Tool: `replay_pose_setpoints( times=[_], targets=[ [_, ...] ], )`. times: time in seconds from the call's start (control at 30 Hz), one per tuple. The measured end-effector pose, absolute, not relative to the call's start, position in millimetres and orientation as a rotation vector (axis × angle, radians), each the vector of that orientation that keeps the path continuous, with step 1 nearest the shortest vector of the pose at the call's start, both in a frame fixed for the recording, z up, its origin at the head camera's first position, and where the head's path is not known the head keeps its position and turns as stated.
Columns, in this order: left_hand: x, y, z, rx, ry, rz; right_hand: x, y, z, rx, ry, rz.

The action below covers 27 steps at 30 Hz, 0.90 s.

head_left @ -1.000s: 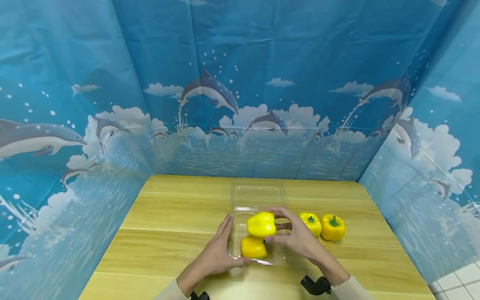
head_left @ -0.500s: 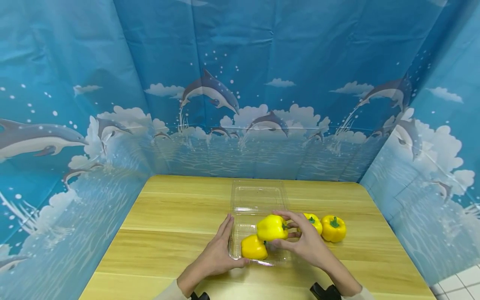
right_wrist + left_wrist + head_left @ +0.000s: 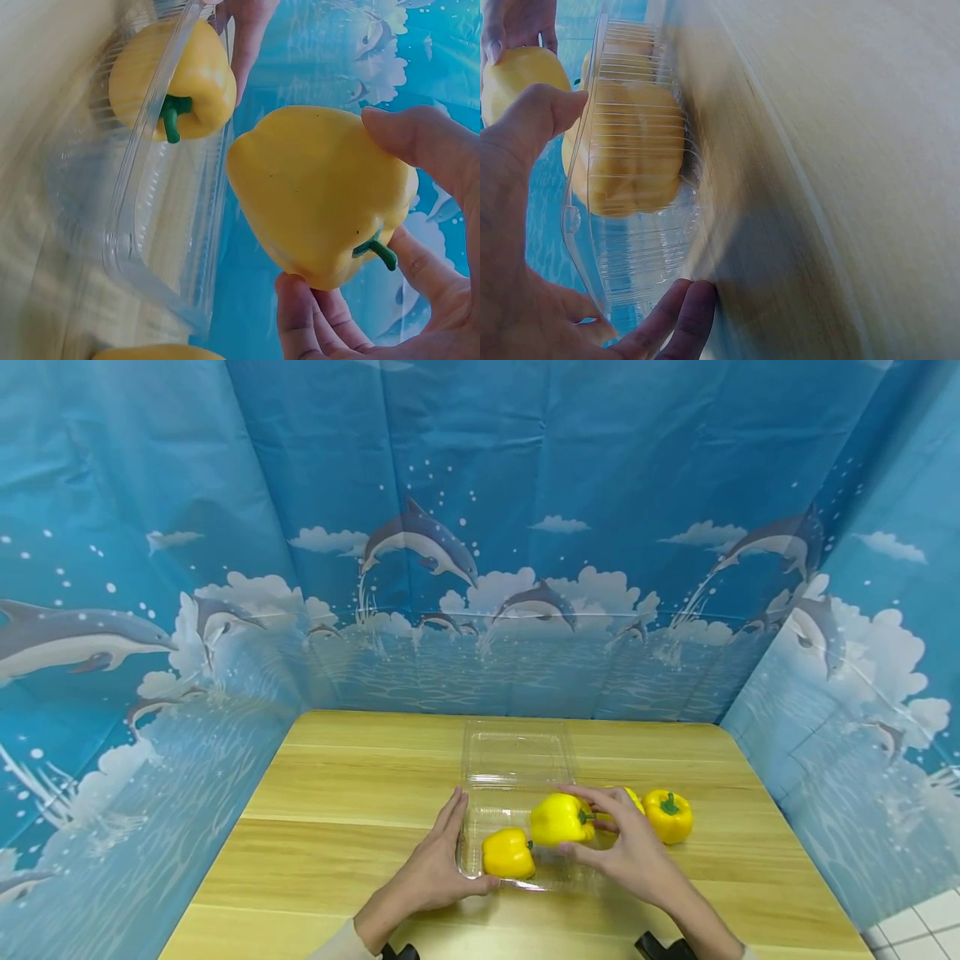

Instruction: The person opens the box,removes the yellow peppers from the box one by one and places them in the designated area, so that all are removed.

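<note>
Head view: the held yellow pepper (image 3: pixel 557 820) is raised above the right part of a clear hinged box (image 3: pixel 487 814), its long axis running roughly sideways, green stem (image 3: pixel 588 817) pointing right. The right hand (image 3: pixel 626 845) reaches in with its grip clamped on the pepper. The left hand (image 3: pixel 438 867) spreads around the box's near-left corner, thumb and fingers apart. A second pepper (image 3: pixel 507 854) lies inside, on the wood-grained worktop (image 3: pixel 337 827).

Left wrist view: the thumb meets the rim; two fingertips reach the ribbed plastic wall's foot.

Right wrist view: thumb and fingertips oppose across the smooth, blocky body, stem slanting lower right.
</note>
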State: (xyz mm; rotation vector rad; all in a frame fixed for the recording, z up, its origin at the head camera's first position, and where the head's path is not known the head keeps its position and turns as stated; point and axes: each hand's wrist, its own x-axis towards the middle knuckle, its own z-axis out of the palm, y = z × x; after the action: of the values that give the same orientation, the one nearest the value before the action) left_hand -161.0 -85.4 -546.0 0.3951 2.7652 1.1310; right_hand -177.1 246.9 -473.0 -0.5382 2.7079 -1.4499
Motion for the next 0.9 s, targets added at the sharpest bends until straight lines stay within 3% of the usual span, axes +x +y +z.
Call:
replay_pose_setpoints(
  times=[0.9],
  targets=[
    [-164, -85, -545, 0.401, 2.765, 1.110, -169, 274, -468, -0.445, 2.920, -1.271]
  ],
)
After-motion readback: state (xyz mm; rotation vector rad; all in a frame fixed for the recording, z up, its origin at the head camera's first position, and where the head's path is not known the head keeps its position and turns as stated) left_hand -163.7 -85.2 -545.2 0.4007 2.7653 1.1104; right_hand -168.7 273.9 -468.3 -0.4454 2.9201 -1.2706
